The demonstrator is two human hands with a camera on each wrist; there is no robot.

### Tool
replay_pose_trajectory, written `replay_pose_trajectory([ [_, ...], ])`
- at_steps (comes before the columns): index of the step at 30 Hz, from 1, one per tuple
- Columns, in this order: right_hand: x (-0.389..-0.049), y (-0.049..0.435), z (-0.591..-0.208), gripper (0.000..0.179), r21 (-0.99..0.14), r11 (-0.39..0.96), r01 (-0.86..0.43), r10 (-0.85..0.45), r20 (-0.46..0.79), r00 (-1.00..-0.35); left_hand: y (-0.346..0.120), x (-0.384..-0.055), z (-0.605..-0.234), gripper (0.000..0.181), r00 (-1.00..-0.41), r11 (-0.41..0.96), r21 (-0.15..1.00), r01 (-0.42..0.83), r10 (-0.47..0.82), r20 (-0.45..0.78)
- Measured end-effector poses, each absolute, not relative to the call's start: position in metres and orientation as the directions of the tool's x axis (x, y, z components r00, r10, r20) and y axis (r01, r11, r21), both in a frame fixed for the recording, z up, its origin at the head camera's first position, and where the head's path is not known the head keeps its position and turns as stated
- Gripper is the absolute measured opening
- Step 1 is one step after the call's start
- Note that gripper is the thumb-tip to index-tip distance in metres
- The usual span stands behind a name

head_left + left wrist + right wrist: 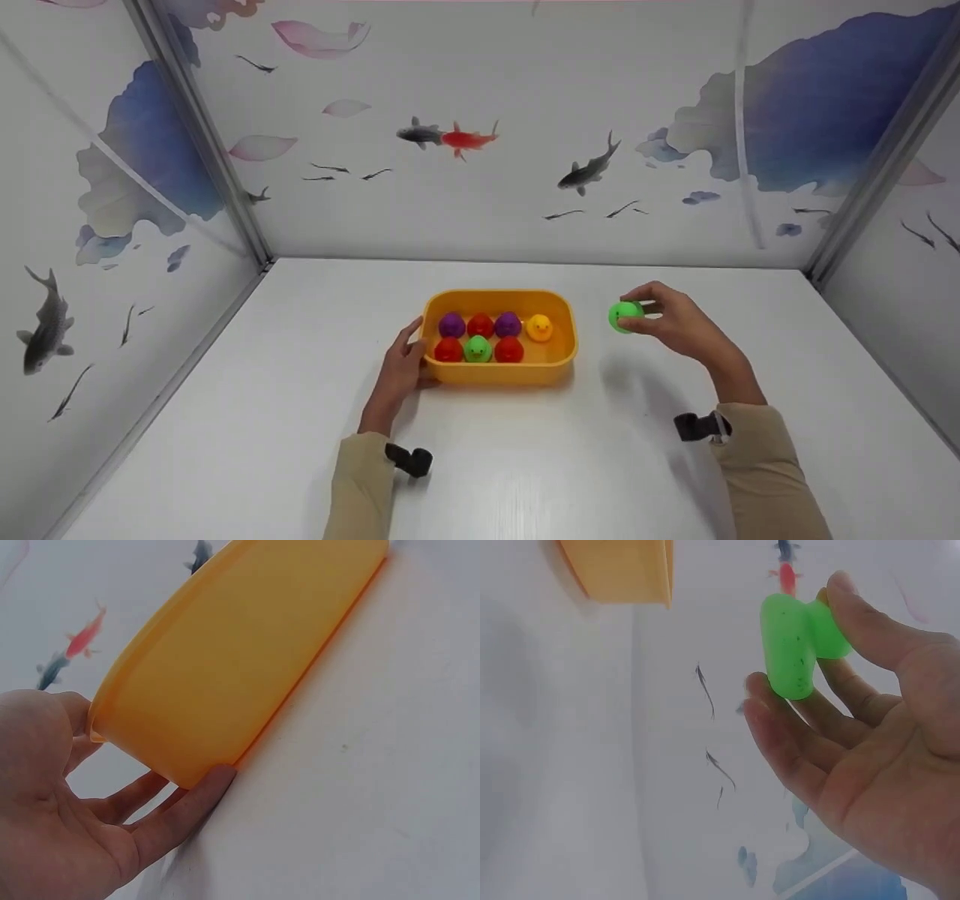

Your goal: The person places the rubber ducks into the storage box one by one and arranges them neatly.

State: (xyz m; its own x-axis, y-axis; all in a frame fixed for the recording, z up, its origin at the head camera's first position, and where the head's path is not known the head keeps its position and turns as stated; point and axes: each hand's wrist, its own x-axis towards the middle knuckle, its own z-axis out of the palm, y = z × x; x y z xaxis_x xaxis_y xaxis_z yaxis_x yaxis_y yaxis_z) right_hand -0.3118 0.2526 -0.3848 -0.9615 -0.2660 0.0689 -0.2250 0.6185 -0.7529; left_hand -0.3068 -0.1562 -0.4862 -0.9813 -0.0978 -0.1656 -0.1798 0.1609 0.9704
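A yellow plastic bin (495, 375) stands on the white table with small toy ducks in it. My left hand (403, 364) grips its left end, digits spread from the rim down to the base at the near corner; the bin's outer wall (225, 652) fills much of the left wrist view. To the right of the bin, above the tabletop, my right hand (675, 322) pinches a green toy duck (625, 316) between thumb and fingers. The right wrist view shows the thumb on one end of this green duck (787, 645) and fingertips under the other.
Inside the bin are two purple ducks (451, 325), several red ducks (448, 349), a second green duck (478, 349) and a yellow duck (539, 328). Behind the table rises a white wall panel (480, 217) painted with fish, and side panels flank it.
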Motion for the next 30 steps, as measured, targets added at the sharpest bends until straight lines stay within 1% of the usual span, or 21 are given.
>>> replay_pose_trajectory([
  [6, -0.32, 0.232, -0.386, 0.048, -0.775, 0.595, -0.212, -0.27, 0.055, -0.961, -0.157, -0.307, -0.484, 0.051, -0.977, 0.153, 0.967, -0.203, -0.1, -0.189],
  [12, -0.326, 0.212, -0.389, 0.047, -0.806, 0.566, -0.174, -0.258, 0.028, -0.966, -0.157, -0.306, -0.484, 0.051, -0.98, 0.157, 0.97, -0.188, -0.094, -0.174],
  [16, -0.33, 0.199, -0.392, 0.045, -0.821, 0.542, -0.179, -0.275, 0.028, -0.961, -0.157, -0.305, -0.483, 0.05, -0.979, 0.152, 0.969, -0.193, -0.097, -0.18],
  [20, -0.332, 0.189, -0.397, 0.045, -0.834, 0.523, -0.175, -0.28, 0.026, -0.96, -0.157, -0.305, -0.483, 0.051, -0.978, 0.147, 0.969, -0.199, -0.099, -0.185],
  [25, -0.334, 0.178, -0.404, 0.049, -0.855, 0.497, -0.144, -0.27, 0.005, -0.963, -0.157, -0.305, -0.485, 0.051, -0.984, 0.155, 0.974, -0.166, -0.09, -0.154],
  [30, -0.335, 0.17, -0.409, 0.047, -0.862, 0.492, -0.123, -0.258, -0.009, -0.966, -0.158, -0.305, -0.485, 0.051, -0.983, 0.153, 0.973, -0.175, -0.089, -0.163],
])
